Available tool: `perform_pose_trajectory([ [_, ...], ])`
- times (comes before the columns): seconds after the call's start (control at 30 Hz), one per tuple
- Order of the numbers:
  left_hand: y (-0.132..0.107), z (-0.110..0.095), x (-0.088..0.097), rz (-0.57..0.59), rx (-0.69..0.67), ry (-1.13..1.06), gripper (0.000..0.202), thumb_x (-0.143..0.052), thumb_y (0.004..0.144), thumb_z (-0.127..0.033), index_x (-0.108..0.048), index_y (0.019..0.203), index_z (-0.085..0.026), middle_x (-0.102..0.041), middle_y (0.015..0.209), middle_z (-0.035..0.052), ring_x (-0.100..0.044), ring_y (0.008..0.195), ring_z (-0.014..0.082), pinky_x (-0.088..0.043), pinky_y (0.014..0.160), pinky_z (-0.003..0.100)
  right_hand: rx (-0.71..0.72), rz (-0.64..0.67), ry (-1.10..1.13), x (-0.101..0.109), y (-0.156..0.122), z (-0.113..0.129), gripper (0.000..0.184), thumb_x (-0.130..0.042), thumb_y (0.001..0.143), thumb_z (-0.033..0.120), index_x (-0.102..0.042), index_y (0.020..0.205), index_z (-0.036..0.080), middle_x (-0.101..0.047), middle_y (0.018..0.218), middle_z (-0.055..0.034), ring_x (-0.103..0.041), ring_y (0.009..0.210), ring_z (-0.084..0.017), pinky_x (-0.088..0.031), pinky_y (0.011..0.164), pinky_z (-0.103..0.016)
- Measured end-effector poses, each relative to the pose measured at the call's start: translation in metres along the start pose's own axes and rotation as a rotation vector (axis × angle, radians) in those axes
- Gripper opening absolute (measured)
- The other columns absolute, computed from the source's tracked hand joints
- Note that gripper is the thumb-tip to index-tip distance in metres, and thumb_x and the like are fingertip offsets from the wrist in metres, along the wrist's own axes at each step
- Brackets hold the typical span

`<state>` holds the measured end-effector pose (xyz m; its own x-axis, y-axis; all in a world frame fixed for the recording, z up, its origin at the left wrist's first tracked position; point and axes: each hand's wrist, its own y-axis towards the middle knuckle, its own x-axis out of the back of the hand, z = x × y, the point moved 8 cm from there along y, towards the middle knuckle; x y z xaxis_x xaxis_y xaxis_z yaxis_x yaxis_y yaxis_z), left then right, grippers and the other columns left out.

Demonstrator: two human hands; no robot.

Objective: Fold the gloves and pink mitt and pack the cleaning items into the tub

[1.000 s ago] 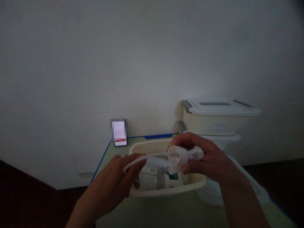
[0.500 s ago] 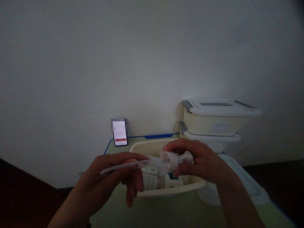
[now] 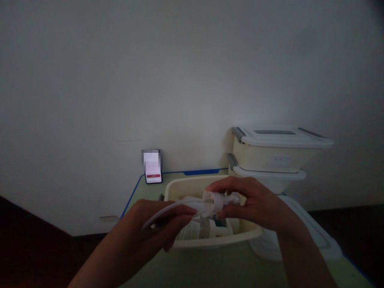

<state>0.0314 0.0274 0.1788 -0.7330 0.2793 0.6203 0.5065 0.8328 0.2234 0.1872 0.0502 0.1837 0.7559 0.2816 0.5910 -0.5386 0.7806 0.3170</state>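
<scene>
A white pump head with a long clear dip tube is held sideways above an open cream bin. My right hand is closed on the pump head, thumb below its collar and fingers over it. Pinched around the tube near the collar is my left hand, and the tube's free end bows back over this hand. Under the hands, inside the bin, lies a clear bottle with a printed label. Something white and green next to it is partly hidden.
At the back right stand two stacked lidded bins. A loose white lid lies right of the open bin. A phone leans on the wall at the back left of the green table.
My left hand has slid along the tube toward the collar, its fingers now closer together. The tube has bent from straight into a curve. The right hand stays on the pump head.
</scene>
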Motion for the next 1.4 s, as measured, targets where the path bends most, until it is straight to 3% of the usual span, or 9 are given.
perform_pose_trajectory([
  [0.2, 0.001, -0.003, 0.0, -0.061, -0.029, 0.093, 0.012, -0.055, 0.081, -0.027, -0.065, 0.08, -0.02, -0.06, 0.063, -0.0019, -0.05, 0.053, 0.0096, -0.039, 0.047, 0.019, 0.019, 0.068, -0.007, -0.022, 0.005, 0.006, 0.035, -0.069, 0.07, 0.033, -0.062, 0.103, 0.024, -0.066, 0.09, 0.0006, -0.056, 0.069, -0.01, -0.044, 0.061, -0.02],
  [0.37, 0.006, 0.006, 0.004, -0.132, 0.018, 0.074, 0.015, -0.056, 0.08, -0.031, -0.055, 0.073, -0.018, -0.045, 0.06, -0.0046, -0.041, 0.054, 0.0086, -0.034, 0.047, 0.02, 0.016, 0.088, -0.011, -0.036, 0.008, 0.007, 0.062, -0.066, 0.073, 0.037, -0.04, 0.129, 0.029, -0.064, 0.096, 0.0003, -0.055, 0.071, -0.011, -0.044, 0.062, -0.022],
  [0.5, 0.014, 0.017, 0.002, -0.119, 0.049, 0.014, 0.024, -0.06, 0.076, -0.036, -0.045, 0.068, -0.018, -0.038, 0.06, -0.0062, -0.036, 0.053, 0.008, -0.031, 0.047, 0.02, 0.043, 0.119, -0.042, -0.039, 0.01, 0.008, 0.042, -0.058, 0.08, 0.039, -0.051, 0.119, 0.023, -0.062, 0.104, -0.0024, -0.055, 0.077, -0.012, -0.043, 0.068, -0.024],
  [0.63, 0.021, 0.019, -0.002, -0.103, -0.005, -0.111, 0.026, -0.061, 0.076, -0.034, -0.043, 0.066, -0.018, -0.038, 0.065, -0.0049, -0.037, 0.056, 0.0082, -0.033, 0.049, 0.02, 0.045, 0.118, -0.082, -0.038, 0.011, 0.007, 0.027, -0.049, 0.086, 0.036, -0.055, 0.106, 0.019, -0.062, 0.091, -0.0014, -0.053, 0.071, -0.011, -0.041, 0.065, -0.023],
  [0.77, 0.026, 0.014, -0.008, -0.076, -0.09, -0.186, 0.025, -0.063, 0.074, -0.031, -0.046, 0.063, -0.016, -0.041, 0.072, -0.0023, -0.039, 0.06, 0.0083, -0.037, 0.053, 0.021, 0.055, 0.139, -0.119, -0.041, 0.012, 0.008, 0.02, -0.044, 0.089, 0.032, -0.056, 0.1, 0.019, -0.06, 0.084, -0.0007, -0.05, 0.067, -0.01, -0.038, 0.061, -0.022],
  [0.93, 0.029, 0.019, -0.009, -0.155, -0.046, -0.205, 0.029, -0.069, 0.069, -0.027, -0.044, 0.059, -0.016, -0.042, 0.081, 0.0002, -0.042, 0.065, 0.0086, -0.038, 0.056, 0.02, 0.042, 0.133, -0.154, -0.041, 0.011, 0.007, 0.019, -0.045, 0.088, 0.034, -0.055, 0.094, 0.019, -0.058, 0.078, 0.0003, -0.048, 0.064, -0.01, -0.035, 0.058, -0.022],
  [1.07, 0.028, 0.021, -0.008, -0.237, -0.101, -0.317, 0.029, -0.072, 0.067, -0.026, -0.047, 0.079, -0.019, -0.042, 0.082, -0.0015, -0.038, 0.058, 0.0064, -0.036, 0.05, 0.019, 0.029, 0.148, -0.19, -0.045, 0.009, 0.007, 0.02, -0.043, 0.088, 0.035, -0.053, 0.092, 0.019, -0.058, 0.077, -0.0001, -0.047, 0.063, -0.011, -0.033, 0.057, -0.023],
  [1.23, 0.027, 0.022, -0.018, -0.197, -0.136, -0.366, 0.036, -0.073, 0.066, -0.028, -0.044, 0.086, -0.02, -0.039, 0.066, -0.006, -0.035, 0.056, 0.0074, -0.031, 0.049, 0.019, 0.089, 0.073, -0.141, -0.043, 0.011, 0.013, 0.011, -0.041, 0.089, 0.027, -0.049, 0.091, 0.019, -0.056, 0.083, -0.0007, -0.047, 0.069, -0.012, -0.034, 0.062, -0.024],
  [1.4, 0.022, 0.012, -0.01, -0.189, -0.233, -0.432, 0.051, -0.071, 0.06, -0.051, -0.048, 0.093, -0.021, -0.04, 0.071, -0.003, -0.036, 0.058, 0.0094, -0.034, 0.05, 0.021, 0.086, 0.05, -0.091, -0.039, 0.009, 0.016, 0.009, -0.042, 0.09, 0.027, -0.048, 0.088, 0.02, -0.053, 0.077, 0.0027, -0.045, 0.065, -0.009, -0.033, 0.059, -0.022],
])
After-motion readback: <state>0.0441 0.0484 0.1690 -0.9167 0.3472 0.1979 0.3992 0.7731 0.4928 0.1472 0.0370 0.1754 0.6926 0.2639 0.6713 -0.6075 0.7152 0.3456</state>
